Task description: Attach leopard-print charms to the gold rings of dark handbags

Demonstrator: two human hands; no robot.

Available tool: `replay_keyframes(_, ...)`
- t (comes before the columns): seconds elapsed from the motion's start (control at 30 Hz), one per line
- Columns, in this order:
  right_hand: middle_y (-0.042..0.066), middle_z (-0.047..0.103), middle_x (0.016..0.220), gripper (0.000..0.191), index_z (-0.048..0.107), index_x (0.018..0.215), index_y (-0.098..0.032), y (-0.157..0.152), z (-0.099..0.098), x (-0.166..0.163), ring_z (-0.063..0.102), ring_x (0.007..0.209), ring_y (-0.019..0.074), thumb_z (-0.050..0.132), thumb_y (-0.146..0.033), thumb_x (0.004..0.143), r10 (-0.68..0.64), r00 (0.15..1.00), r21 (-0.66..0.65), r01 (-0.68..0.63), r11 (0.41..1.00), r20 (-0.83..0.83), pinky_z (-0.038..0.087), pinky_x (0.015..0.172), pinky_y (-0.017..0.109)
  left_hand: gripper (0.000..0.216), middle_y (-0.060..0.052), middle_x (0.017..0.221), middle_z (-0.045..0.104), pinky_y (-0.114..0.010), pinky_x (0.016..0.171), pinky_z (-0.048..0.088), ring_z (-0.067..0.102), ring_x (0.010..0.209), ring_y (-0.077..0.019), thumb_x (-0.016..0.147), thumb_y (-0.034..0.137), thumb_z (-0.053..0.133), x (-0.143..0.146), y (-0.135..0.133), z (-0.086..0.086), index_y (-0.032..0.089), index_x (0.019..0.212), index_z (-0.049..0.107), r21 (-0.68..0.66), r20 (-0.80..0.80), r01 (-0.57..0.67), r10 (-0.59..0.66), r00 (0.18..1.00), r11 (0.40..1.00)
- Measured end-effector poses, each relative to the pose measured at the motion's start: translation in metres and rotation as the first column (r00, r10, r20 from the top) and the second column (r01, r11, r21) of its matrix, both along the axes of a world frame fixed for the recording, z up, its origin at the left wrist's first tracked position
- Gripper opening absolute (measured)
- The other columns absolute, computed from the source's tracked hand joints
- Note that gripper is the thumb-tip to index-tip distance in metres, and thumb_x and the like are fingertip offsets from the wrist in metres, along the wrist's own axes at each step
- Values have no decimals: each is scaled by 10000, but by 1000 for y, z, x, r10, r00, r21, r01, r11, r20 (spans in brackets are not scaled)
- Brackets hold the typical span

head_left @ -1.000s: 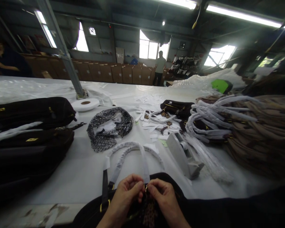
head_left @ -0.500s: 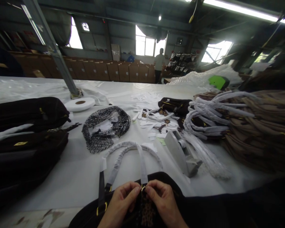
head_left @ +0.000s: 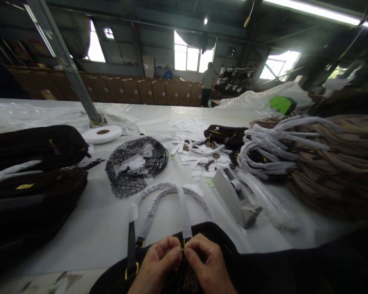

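A black bag [head_left: 116, 278] lies at the table's front edge, below me. Its handles [head_left: 151, 208] are wrapped in white and arch away over the table. My left hand [head_left: 159, 261] and my right hand [head_left: 207, 261] meet at the base of one handle, just below a gold ring [head_left: 186, 241]. Both are closed in a pinch, thumb against forefinger, fingertips almost touching. Whatever small piece sits between them is too small to make out. Under the hands hangs a dim leopard-print piece [head_left: 190, 279], partly covered by my right hand.
A grey tape dispenser [head_left: 233, 200] stands right of the handles. Left of it lies a speckled fabric ring [head_left: 119, 179] with paper scraps inside. Black bags [head_left: 33, 204] lie at left, a white roll [head_left: 113, 134] behind, and brown bags [head_left: 340, 175] pile up at right. A person [head_left: 207, 81] stands far back.
Both hands stay at the handle base. The fingertips have shifted slightly down from the gold ring and the right fingers have curled more. The person in the distance has moved slightly right.
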State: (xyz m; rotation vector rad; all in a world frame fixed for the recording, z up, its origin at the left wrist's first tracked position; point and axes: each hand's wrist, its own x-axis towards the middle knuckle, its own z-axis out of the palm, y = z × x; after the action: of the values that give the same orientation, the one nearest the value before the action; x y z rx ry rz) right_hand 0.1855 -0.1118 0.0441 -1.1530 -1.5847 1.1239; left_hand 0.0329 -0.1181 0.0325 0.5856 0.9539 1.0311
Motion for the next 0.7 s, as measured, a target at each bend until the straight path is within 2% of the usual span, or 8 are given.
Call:
replay_keyframes(0.13, 20, 587, 689, 175, 619, 689, -163, 1, 0, -1, 562, 656, 154, 563, -248, 831, 9, 999, 16, -9, 1000, 34, 422, 613, 243, 273, 21, 596, 547, -183, 549, 347, 432, 556, -71, 650, 333, 783, 0, -1, 0, 136, 730, 610, -34, 26, -9, 10, 1000, 999)
replay_keyframes(0.37, 17, 583, 674, 171, 610, 670, -165, -1, 0, -3, 557, 637, 150, 555, -233, 818, -9, 996, 12, 8, 1000, 87, 418, 592, 237, 290, 27, 569, 535, -177, 538, 337, 423, 547, -72, 636, 353, 785, 1, -1, -2, 136, 696, 603, -13, 12, -13, 13, 1000, 1000)
replay_keyframes(0.53, 18, 596, 660, 168, 621, 667, -168, -2, 0, -3, 557, 619, 148, 556, -229, 809, -36, 988, 5, 35, 999, 148, 413, 577, 231, 267, 29, 598, 548, -186, 561, 374, 464, 587, -98, 671, 386, 747, -1, -2, 3, 154, 714, 622, 65, -187, -6, 18, 982, 998)
replay_keyframes(0.7, 23, 599, 659, 186, 617, 674, -168, -3, -2, -5, 567, 612, 149, 532, -237, 825, -59, 975, 24, 55, 998, 216, 407, 574, 231, 251, -9, 684, 609, -228, 631, 442, 531, 683, -162, 717, 413, 689, 0, -4, 1, 165, 744, 664, 187, -444, 40, 48, 895, 981)
